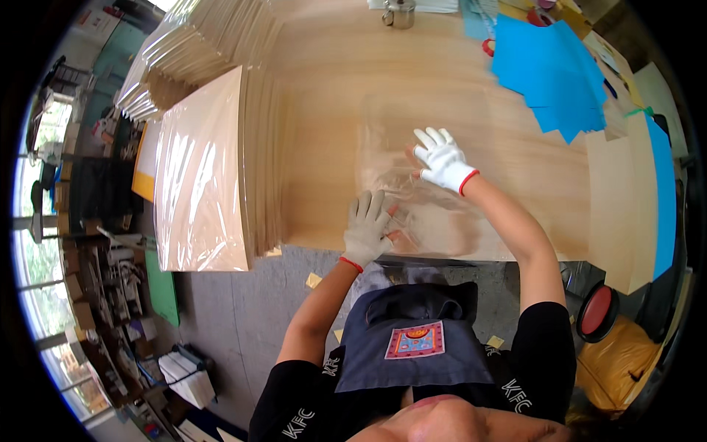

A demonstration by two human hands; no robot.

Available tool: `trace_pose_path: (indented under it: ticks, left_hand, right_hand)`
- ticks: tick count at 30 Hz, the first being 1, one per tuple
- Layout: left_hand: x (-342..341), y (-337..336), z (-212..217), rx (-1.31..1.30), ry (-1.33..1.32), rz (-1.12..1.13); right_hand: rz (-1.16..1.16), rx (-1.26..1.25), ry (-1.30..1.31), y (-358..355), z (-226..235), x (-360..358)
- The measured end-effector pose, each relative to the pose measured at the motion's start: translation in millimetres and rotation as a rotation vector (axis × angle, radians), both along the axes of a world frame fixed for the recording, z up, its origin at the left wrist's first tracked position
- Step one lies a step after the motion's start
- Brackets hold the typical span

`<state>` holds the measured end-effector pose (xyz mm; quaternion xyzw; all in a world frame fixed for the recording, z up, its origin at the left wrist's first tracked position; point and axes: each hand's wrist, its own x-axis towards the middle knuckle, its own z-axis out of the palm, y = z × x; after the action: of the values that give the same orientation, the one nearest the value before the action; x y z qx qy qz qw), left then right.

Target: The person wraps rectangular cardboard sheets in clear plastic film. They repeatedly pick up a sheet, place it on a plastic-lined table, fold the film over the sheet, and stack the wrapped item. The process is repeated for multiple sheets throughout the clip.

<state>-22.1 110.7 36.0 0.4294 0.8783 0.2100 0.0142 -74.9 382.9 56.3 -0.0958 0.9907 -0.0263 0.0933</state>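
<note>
A clear plastic sheet or bag lies wrinkled on the light wooden table in front of me. My left hand, in a whitish glove with a red cuff and bare thumb and forefinger tips, rests at the plastic's left side near the front edge. Its fingers are stretched out. Farther right and farther from me, my right hand, in a similar white glove, lies over the plastic with its fingers apart. Neither hand visibly grips anything. The plastic's outline is hard to make out against the wood.
At the left stands a tall stack of plastic-wrapped tan boards, with more wrapped stacks behind. Blue sheets fan out at the far right. A metal container stands at the back. Tan board covers the right end.
</note>
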Motion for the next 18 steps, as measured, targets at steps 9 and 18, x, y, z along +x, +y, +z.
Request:
trace_pose_path:
  ticks: [9,18]
  left_hand:
    - [-0.7,-0.2,-6.3,0.051,0.034,0.055]
    - [-5.4,2.7,-4.4,0.104,-0.009,0.074]
  right_hand:
    - [-0.016,-0.105,0.265,5.1,-65.2,-13.8]
    - [-0.247,0.123,-0.092,66.6,2.0,-140.4]
